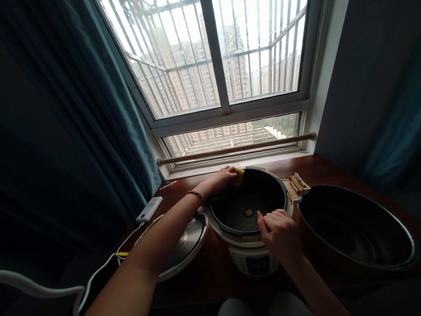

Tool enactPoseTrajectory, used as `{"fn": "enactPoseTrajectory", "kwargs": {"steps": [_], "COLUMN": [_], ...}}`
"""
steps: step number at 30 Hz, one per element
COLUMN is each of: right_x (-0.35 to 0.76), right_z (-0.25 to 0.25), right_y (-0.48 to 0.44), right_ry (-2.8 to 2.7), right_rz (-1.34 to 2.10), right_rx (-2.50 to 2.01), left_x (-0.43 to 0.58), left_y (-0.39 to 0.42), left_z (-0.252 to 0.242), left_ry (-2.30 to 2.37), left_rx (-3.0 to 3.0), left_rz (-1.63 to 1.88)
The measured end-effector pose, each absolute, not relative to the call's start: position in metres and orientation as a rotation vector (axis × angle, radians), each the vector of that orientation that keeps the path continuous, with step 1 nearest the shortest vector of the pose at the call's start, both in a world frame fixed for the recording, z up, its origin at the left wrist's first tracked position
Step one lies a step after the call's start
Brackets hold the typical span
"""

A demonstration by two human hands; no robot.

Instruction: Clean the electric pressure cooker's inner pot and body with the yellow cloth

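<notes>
A white electric pressure cooker [220,231] stands lidless on the wooden table, its dark inside facing up with a small round sensor [248,213] at the bottom. My left hand [227,175] reaches over to the far left rim, closed on a yellow cloth [239,177] pressed against the inner wall. Only part of the cloth shows, and its exact kind is hard to make out. At the near right rim, my right hand [279,228] is closed with curled fingers, seemingly gripping the edge. The cooker's round lid [187,241] lies at the left, partly behind my left forearm.
A large dark inner pot [358,226] sits at the right. Between it and the cooker juts a hinge bracket [297,185]. A white power bank [149,210] with a white cable [100,268] lies at the left. The barred window [226,109] and blue curtain [101,88] are beyond.
</notes>
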State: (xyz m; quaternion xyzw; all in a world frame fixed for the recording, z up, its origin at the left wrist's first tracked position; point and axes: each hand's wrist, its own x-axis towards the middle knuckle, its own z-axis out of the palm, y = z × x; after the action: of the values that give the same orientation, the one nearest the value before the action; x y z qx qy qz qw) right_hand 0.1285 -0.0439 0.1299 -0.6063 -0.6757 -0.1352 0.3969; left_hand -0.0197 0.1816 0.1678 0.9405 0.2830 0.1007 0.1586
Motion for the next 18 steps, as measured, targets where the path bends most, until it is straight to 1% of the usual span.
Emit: {"fn": "enactPoseTrajectory", "kwargs": {"steps": [4, 8, 13, 18], "right_x": [0.128, 0.128, 0.128, 0.128], "right_z": [0.129, 0.128, 0.128, 0.129], "right_y": [-0.044, -0.043, -0.043, -0.045], "right_ry": [-1.702, -1.701, -1.716, -1.711], "right_rz": [-0.354, -0.355, -0.354, -0.355], "right_rx": [-1.533, -1.523, -1.525, -1.543], "left_x": [0.006, 0.011, -0.004, -0.022], "left_y": [0.198, 0.201, 0.191, 0.179], "left_z": [0.162, 0.163, 0.168, 0.169], "left_ry": [0.627, 0.497, 0.511, 0.688], "left_rx": [2.835, 2.989, 3.045, 3.048], "left_rz": [0.254, 0.226, 0.129, 0.061]}}
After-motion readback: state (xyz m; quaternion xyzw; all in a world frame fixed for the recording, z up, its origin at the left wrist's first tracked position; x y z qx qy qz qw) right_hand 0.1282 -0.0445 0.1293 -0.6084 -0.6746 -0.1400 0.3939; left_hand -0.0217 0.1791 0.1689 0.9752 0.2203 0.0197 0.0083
